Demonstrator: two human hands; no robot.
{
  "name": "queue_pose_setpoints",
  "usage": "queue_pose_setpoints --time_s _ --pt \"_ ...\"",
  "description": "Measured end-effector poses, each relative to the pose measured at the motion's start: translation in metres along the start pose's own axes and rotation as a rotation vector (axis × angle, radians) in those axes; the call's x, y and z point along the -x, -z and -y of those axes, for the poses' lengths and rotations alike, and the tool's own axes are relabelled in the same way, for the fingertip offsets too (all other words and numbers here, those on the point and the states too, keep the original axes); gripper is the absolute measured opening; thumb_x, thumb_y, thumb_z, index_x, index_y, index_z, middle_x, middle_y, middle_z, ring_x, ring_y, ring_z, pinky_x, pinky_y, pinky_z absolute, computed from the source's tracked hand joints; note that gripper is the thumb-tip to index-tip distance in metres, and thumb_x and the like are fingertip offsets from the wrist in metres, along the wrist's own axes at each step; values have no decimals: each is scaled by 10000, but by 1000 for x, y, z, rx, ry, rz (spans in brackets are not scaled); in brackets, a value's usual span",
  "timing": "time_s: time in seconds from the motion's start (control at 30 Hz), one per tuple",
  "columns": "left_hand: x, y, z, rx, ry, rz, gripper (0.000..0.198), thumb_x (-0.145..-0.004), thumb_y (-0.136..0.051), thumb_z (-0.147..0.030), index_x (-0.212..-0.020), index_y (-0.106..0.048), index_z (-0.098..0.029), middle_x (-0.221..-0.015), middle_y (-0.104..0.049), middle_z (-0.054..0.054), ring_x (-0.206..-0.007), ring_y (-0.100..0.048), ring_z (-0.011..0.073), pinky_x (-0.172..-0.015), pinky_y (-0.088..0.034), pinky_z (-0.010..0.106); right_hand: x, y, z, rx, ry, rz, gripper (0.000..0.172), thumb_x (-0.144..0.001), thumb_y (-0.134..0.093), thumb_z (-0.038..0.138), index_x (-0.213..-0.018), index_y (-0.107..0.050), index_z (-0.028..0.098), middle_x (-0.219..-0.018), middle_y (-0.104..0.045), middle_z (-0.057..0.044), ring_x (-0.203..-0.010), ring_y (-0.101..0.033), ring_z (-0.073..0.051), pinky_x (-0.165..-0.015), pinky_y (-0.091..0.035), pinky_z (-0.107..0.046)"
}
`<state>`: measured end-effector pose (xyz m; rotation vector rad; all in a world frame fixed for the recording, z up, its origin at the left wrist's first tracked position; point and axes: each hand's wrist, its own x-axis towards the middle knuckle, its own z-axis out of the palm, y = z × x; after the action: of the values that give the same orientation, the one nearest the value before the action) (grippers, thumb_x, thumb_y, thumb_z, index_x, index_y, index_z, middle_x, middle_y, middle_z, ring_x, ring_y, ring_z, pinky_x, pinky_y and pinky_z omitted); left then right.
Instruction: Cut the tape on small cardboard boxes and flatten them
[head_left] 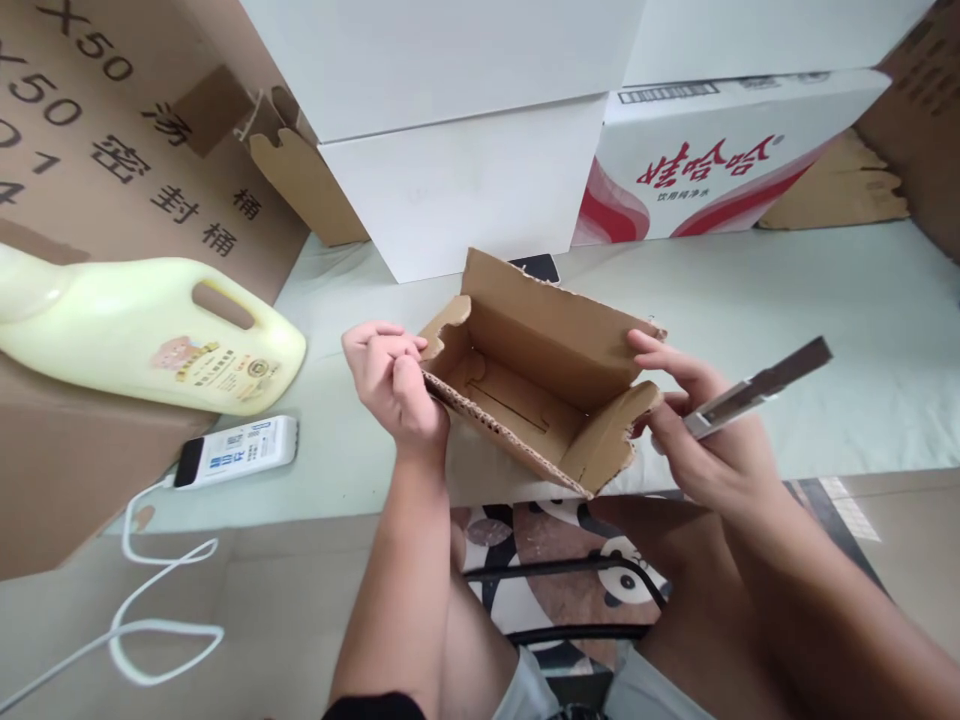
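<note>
A small brown cardboard box [525,385] with ragged cut edges is open toward the camera, and nothing lies inside it. My left hand [399,385] pinches its left flap and near-left corner. At the right side, my right hand [705,430] holds the right flap with thumb and fingers. A utility knife [757,388] with its metal blade out is also held in my right hand, pointing up to the right. The box is tilted above the front edge of the pale green cloth [825,320].
A yellow detergent bottle [157,335] lies at the left on cardboard. Beside it are a white power bank [238,452] and its cable [165,627]. White boxes [465,190] and a printed white-red carton [697,165] stand behind. A dark phone-like object [538,268] rests behind the box.
</note>
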<state>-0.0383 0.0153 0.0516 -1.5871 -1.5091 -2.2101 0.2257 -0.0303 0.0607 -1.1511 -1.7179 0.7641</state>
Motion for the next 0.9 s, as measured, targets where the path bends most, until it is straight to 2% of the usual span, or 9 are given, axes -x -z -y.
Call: queue_pose_setpoints --time_s 0.07,0.13,0.23,0.3,0.37,0.47,0.57,0.7,0.9 --pt "0 5 8 -33 -30 66 230 -912 -442 -276 -702 -523 -229 -765 -532 45 -844 -601 219 -821 -523 376 -2 -7 -5 85 57 -20 343 -991 -556 210 -1314 -605 313 -1534 -594 -103 -583 -675 -106 -541 -608 -301" --pt "0 10 15 -31 -6 133 231 -938 -435 -299 -788 -594 -224 -777 -577 38 -753 -602 196 -758 -525 363 -4 -13 -7 213 148 -50 355 -991 -565 219 -1332 -609 304 -1504 -612 -104 -856 -764 -194 -707 -662 -364" --pt "1 15 20 -7 68 200 236 -968 -448 -289 -998 -670 -213 -873 -666 39 -743 -648 180 -734 -545 345 -6 -21 -7 363 259 -82 352 -983 -578 212 -1320 -632 297 -1490 -599 -113 -1263 -675 -303 -971 -630 -472" --pt "3 16 21 -20 59 217 240 -983 -469 -282 -1080 -675 -208 -974 -710 55 -867 -700 198 -812 -572 356 -6 -25 -7 370 244 -133 359 -982 -578 203 -1322 -631 307 -1587 -475 -123 -1191 -700 -289 -950 -626 -475" --pt "4 16 20 -46 26 227 236 -997 -482 -280 -1112 -674 -205 -1047 -727 66 -981 -717 213 -889 -581 368 -5 -29 -9 317 198 -207 394 -978 -592 205 -1351 -608 332 -1666 -338 -118 -967 -732 -214 -823 -634 -437" --pt "4 14 17 -83 -37 233 236 -997 -494 -234 -1146 -675 -201 -1117 -734 71 -1061 -716 212 -939 -581 365 -2 -33 -14 86 184 -210 499 -1000 -572 216 -1455 -484 400 -1509 -557 -89 -717 -669 -144 -649 -591 -370" --pt "1 15 17 -137 -108 267 277 -973 -486 -166 -1127 -714 -195 -1185 -742 79 -1140 -703 209 -1008 -567 371 1 -30 -16 -163 149 -74 472 -1019 -550 231 -1450 -462 403 -1214 -762 -46 -772 -712 -192 -668 -588 -369" --pt "-2 18 17 -235 -134 383 319 -946 -492 -166 -1036 -796 -206 -1173 -788 64 -1129 -708 227 -1048 -556 425 2 -21 -14 -219 43 22 311 -980 -583 214 -1260 -630 342 -1181 -792 -55 -893 -749 -221 -715 -585 -377" --pt "-3 20 20 -278 -136 396 361 -876 -504 -146 -988 -839 -223 -1069 -833 44 -1042 -760 246 -1032 -563 488 -5 -19 -15 -375 -110 -61 246 -826 -633 185 -1042 -705 279 -1151 -768 -39 -541 -547 -106 -499 -444 -306"
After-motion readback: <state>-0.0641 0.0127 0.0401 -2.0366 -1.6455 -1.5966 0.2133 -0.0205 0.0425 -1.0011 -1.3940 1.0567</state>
